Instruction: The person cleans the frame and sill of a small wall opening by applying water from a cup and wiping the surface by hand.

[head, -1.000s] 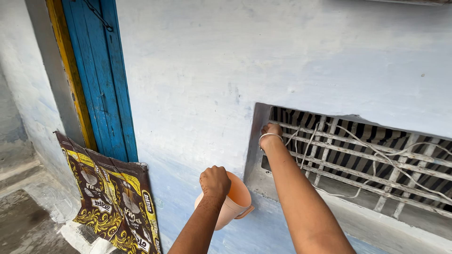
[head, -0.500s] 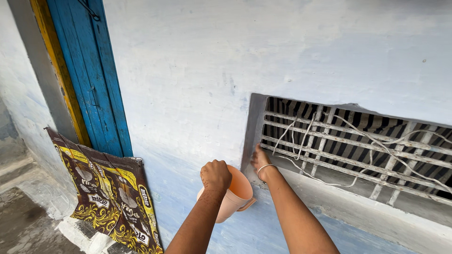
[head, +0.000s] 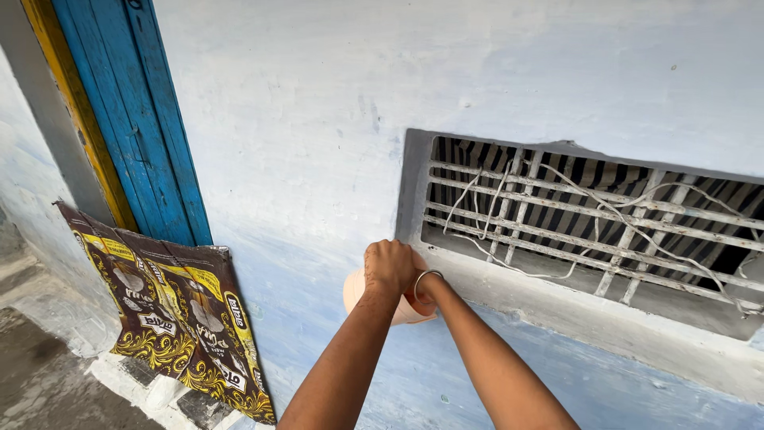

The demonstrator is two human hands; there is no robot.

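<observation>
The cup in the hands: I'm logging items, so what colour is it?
Pale peach-orange, plain; the cup shows best in the head view, behind the left hand.

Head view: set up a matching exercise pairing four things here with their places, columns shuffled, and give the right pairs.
Things:
1. pale orange plastic cup
2. blue wooden door
3. brown and yellow printed sack
4. white barred window grille

Places:
A. leaning low against the wall, below the door
B. in the hands, in front of the wall
C. recessed in the wall at right
D. upper left, beside a yellow frame

Pairs: 1-B, 2-D, 3-A, 4-C
</observation>
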